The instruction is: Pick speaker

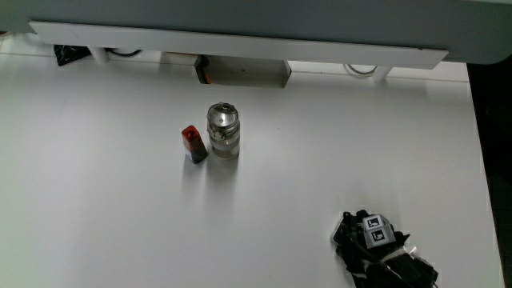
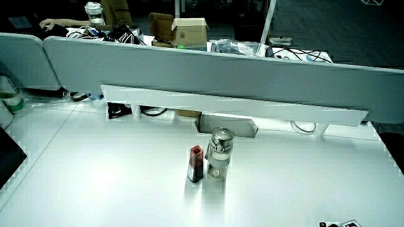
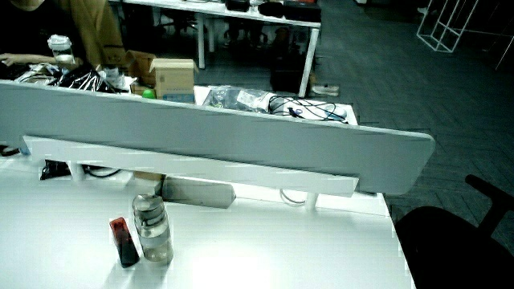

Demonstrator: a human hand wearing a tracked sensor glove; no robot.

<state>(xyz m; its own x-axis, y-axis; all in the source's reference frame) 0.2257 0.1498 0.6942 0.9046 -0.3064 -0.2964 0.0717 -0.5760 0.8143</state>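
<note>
A small red and black speaker stands upright near the middle of the white table. It shows in both side views. Close beside it stands a clear jar with a metal lid. The gloved hand rests low over the table near the edge closest to the person, well apart from the speaker and nearer to the person than the jar. Its patterned cube faces up. In a side view only the cube peeks in. Nothing shows in the hand.
A low grey partition with a white rail runs along the table, farther from the person than the jar. A pale box with an orange part and cables sit under the rail. A black chair stands beside the table.
</note>
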